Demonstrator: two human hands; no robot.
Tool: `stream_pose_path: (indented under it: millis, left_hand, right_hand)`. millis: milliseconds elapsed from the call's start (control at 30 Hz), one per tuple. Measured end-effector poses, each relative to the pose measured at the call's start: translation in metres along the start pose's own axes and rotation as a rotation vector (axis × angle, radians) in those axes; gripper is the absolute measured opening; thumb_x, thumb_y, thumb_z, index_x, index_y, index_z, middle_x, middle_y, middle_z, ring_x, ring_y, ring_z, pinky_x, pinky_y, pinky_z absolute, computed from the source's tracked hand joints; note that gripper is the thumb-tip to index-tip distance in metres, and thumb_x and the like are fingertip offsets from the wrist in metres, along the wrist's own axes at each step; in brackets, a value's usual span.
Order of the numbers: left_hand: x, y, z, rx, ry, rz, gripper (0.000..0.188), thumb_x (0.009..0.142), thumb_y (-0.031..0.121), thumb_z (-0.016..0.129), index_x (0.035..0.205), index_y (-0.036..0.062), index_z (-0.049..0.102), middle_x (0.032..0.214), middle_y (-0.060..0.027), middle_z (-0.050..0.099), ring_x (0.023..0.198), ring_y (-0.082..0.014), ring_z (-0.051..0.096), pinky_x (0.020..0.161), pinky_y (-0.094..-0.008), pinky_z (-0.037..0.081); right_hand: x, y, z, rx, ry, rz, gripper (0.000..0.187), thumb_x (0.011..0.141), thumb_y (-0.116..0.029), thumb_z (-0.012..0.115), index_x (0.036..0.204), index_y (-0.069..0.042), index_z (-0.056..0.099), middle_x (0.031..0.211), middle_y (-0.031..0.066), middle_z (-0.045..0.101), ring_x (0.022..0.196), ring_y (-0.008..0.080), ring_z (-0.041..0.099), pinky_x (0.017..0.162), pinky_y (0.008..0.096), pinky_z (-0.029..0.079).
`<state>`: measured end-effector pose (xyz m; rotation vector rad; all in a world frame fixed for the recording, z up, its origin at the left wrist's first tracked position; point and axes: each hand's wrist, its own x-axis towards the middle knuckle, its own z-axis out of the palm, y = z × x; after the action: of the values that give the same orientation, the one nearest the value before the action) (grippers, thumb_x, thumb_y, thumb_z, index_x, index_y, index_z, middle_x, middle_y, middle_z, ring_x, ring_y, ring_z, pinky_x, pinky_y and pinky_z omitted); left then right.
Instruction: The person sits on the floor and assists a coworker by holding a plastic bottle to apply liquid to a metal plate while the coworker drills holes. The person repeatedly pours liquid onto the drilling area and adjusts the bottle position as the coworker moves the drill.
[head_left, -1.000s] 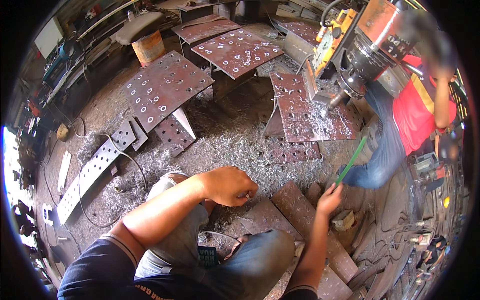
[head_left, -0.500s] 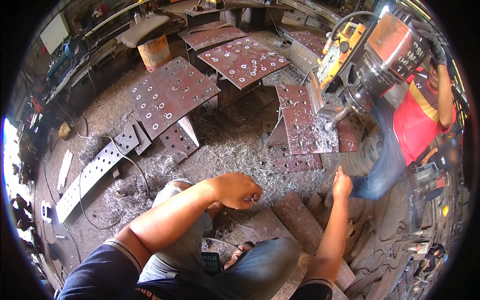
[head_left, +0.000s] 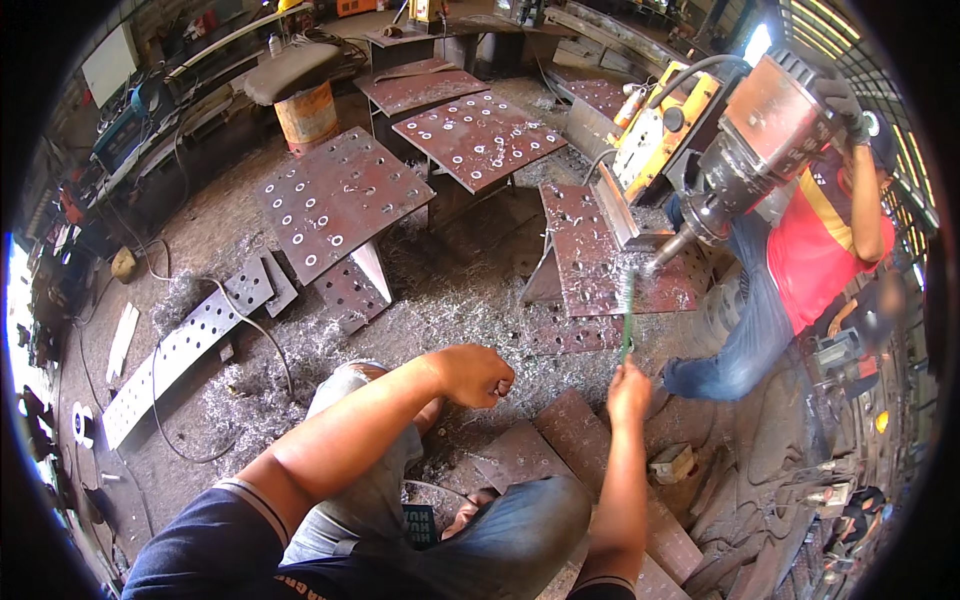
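My right hand (head_left: 628,392) is closed round the green handle of a narrow brush (head_left: 627,318). The brush points away from me, its pale bristles over the near part of a drilled steel plate (head_left: 585,250) strewn with metal shavings. Just right of the bristles is the tip of a drilling machine (head_left: 740,150) with a grey and orange motor. My left hand (head_left: 475,377) is a closed fist held above my knees; what it holds, if anything, is hidden. Across from me a gloved hand (head_left: 843,108) of a co-worker rests on the drill's motor.
Drilled plates with white-ringed holes (head_left: 340,200) (head_left: 480,135) lie on supports ahead. A long perforated strip (head_left: 190,345) and a cable (head_left: 270,345) are on the floor at left. Shavings (head_left: 440,325) cover the ground. Flat plates (head_left: 520,455) lie by my knees; a co-worker (head_left: 800,270) sits at right.
My right hand has moved left, and the brush now shows clearly over the plate. My left fist keeps nearly the same place. The whole view has shifted slightly.
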<state>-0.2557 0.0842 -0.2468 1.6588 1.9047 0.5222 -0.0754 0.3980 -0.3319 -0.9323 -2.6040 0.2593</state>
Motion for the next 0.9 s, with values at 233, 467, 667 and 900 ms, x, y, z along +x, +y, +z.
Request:
stream_pose_path:
  millis: [233, 467, 667, 900]
  left_hand:
    - [0.007, 0.007, 0.006, 0.036, -0.003, 0.004, 0.027, 0.081, 0.029, 0.067, 0.104, 0.0149, 0.069, 0.1, -0.0107, 0.071, 0.096, -0.0351, 0.068, 0.083, -0.0474, 0.053]
    - [0.003, 0.002, 0.009, 0.02, -0.018, -0.075, 0.023, 0.077, 0.024, 0.065, 0.097, 0.0134, 0.07, 0.101, -0.014, 0.07, 0.102, -0.0351, 0.067, 0.087, -0.0479, 0.052]
    - [0.014, 0.0, 0.02, 0.065, -0.026, -0.013, 0.026, 0.077, 0.025, 0.067, 0.099, 0.013, 0.069, 0.1, -0.0129, 0.071, 0.099, -0.0347, 0.068, 0.084, -0.048, 0.053]
    - [0.016, 0.028, 0.018, 0.004, -0.205, -0.012, 0.023, 0.071, 0.02, 0.069, 0.09, 0.0105, 0.075, 0.095, -0.0151, 0.074, 0.095, -0.0371, 0.07, 0.08, -0.0481, 0.055]
  right_hand:
    - [0.03, -0.003, -0.004, -0.328, 0.008, -0.004, 0.029, 0.101, -0.022, 0.056, 0.116, -0.003, 0.072, 0.076, 0.02, 0.07, 0.07, 0.0373, 0.071, 0.061, 0.0484, 0.056]
    - [0.033, -0.029, 0.036, -0.043, 0.024, -0.209, 0.053, 0.11, -0.037, 0.037, 0.097, -0.002, 0.076, 0.077, 0.0199, 0.071, 0.071, 0.038, 0.071, 0.063, 0.0484, 0.056]
    - [0.065, -0.039, 0.023, 0.092, -0.004, 0.275, 0.056, 0.109, -0.034, 0.035, 0.088, -0.001, 0.074, 0.076, 0.0234, 0.07, 0.072, 0.0415, 0.07, 0.064, 0.0526, 0.053]
    - [0.053, -0.085, 0.076, 0.628, -0.264, 0.284, 0.049, 0.103, -0.038, 0.058, 0.067, -0.005, 0.061, 0.053, -0.0018, 0.052, 0.04, 0.0131, 0.046, 0.04, 0.0312, 0.035]
